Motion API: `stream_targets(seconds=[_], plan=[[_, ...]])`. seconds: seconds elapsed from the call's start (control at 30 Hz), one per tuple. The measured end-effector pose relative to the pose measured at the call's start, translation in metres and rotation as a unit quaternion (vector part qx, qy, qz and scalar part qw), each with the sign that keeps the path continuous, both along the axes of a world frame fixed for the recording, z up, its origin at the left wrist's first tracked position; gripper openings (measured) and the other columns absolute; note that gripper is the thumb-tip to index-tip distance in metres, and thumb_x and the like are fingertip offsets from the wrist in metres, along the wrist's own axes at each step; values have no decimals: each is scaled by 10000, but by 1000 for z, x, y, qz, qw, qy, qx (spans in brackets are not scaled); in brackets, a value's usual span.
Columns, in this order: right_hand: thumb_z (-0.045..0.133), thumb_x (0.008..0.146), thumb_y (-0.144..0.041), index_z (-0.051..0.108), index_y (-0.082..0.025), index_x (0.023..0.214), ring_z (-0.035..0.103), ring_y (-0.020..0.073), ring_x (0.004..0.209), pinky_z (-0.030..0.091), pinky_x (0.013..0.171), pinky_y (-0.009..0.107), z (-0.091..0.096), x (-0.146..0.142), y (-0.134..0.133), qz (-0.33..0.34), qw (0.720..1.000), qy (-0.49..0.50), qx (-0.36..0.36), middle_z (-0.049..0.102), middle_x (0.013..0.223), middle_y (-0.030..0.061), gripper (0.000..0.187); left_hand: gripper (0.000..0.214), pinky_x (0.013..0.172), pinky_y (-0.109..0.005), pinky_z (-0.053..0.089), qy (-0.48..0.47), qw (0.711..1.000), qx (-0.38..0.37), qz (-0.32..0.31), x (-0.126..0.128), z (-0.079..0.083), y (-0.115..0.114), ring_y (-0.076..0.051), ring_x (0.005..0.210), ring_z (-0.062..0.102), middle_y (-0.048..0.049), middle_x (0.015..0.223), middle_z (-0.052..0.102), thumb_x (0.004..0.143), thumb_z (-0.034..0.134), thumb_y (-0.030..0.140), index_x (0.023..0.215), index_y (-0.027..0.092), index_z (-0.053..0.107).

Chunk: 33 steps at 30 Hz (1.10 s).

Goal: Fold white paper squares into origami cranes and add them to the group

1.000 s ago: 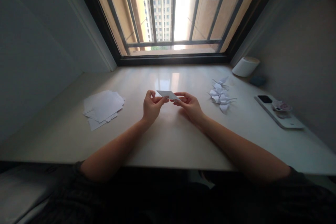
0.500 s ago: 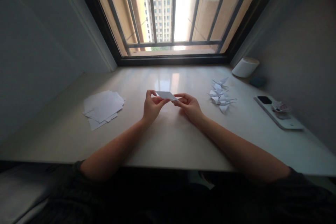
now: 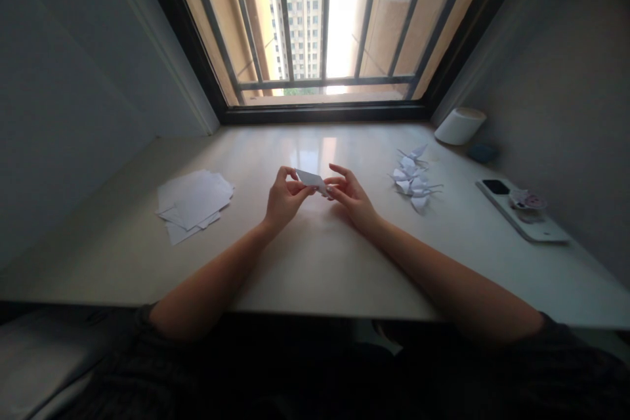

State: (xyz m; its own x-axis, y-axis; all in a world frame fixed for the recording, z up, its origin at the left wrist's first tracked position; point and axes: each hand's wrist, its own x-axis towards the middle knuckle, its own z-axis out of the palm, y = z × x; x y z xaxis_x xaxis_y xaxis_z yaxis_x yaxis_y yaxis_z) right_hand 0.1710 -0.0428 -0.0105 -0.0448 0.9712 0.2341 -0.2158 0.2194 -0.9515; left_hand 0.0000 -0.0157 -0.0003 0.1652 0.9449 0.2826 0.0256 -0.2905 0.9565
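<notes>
A small folded piece of white paper (image 3: 309,177) is held up above the table, between my two hands. My left hand (image 3: 287,195) pinches its left end and lower edge with thumb and fingers. At the right end, the thumb and a finger of my right hand (image 3: 350,195) grip its corner, while the index finger is lifted away from it. To the right lies a cluster of folded white paper cranes (image 3: 412,177). A loose stack of white paper sheets (image 3: 197,200) lies to the left.
A white phone (image 3: 522,213) with a round grip on its back lies at the right edge. Behind it, a white cylindrical object (image 3: 460,126) stands against the wall near a dark bluish item (image 3: 482,153). A barred window (image 3: 325,92) borders the pale table (image 3: 305,269) at the back.
The folded paper has tilted, its right end now lower. My right index finger has risen off the paper, and the right fingers have shifted slightly at its corner.
</notes>
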Motion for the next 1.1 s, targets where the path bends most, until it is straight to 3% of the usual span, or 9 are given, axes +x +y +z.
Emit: stream_targets(seconds=[0.1,0.23,0.53,0.77,1.1], plan=[[698,750,-477,530,-276,1163,619,152,754,494,687,294,-2,2,2,-26,1000,-8,-5,689,871,3,489,405,643,-267,516,106,994,38,-7,-1,0,-3,-192,708,712,-10,770,726,701,765,375,871,221,431],[718,731,-477,559,-260,1078,616,150,703,500,679,298,-6,3,4,-33,999,-40,7,666,757,-17,438,342,672,-267,506,193,977,89,-9,0,2,-8,-185,743,708,-4,795,725,729,744,379,903,223,494],[737,721,-440,732,-225,843,628,153,717,558,728,350,1,1,-2,0,998,-61,34,657,821,28,248,346,663,-251,509,26,998,7,-48,0,-4,1,-148,702,672,-17,764,707,748,721,403,933,198,514],[716,764,-389,732,-278,1036,632,159,789,537,761,347,0,4,-2,-19,992,-101,69,674,956,37,294,326,712,-260,510,15,997,-9,-69,0,2,-2,-151,761,679,-40,832,717,825,641,412,1055,186,594],[760,715,-392,752,-272,979,641,179,776,524,752,356,3,2,-5,-70,991,-101,53,726,938,39,290,342,781,-314,555,22,998,38,-41,1,2,-3,-206,880,696,-64,950,729,679,782,400,929,183,697]])
